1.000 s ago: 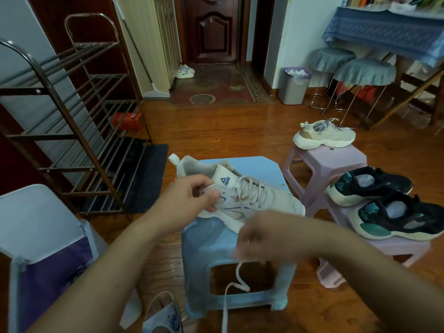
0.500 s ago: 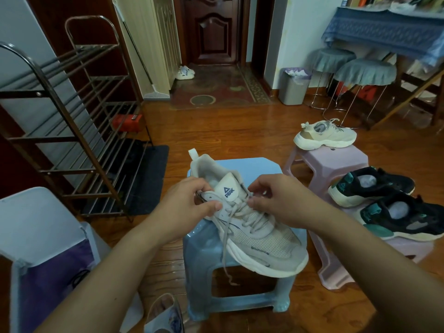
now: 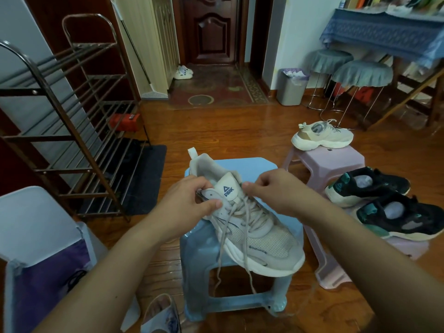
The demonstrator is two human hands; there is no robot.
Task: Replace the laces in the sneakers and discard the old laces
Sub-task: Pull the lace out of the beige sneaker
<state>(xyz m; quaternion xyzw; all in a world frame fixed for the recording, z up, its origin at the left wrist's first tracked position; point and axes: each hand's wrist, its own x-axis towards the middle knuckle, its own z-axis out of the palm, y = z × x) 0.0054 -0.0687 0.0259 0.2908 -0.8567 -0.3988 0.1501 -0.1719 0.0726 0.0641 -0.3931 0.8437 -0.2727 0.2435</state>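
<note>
A beige sneaker point(image 3: 259, 239) lies on a light blue plastic stool point(image 3: 204, 251), toe pointing toward me. My left hand point(image 3: 189, 203) grips the sneaker's collar and upper eyelet flap on the left side. My right hand point(image 3: 271, 191) pinches the lace at the top right eyelet, beside the tongue. The beige lace point(image 3: 222, 248) is loose, and its two ends hang down over the stool's front. The matching beige sneaker point(image 3: 322, 137) sits on a pink stool point(image 3: 336, 159) farther right.
Two black and teal sneakers point(image 3: 367, 186) rest on a lower pink stool at the right. A metal shoe rack point(image 3: 72, 116) stands at the left. A grey bin point(image 3: 290, 87) sits by the far wall. A white and purple box point(image 3: 40, 248) is near left.
The sneaker has turned toe-first toward me on the stool. My right hand came up from below the stool's edge to the top eyelets, and the lace ends now hang looser.
</note>
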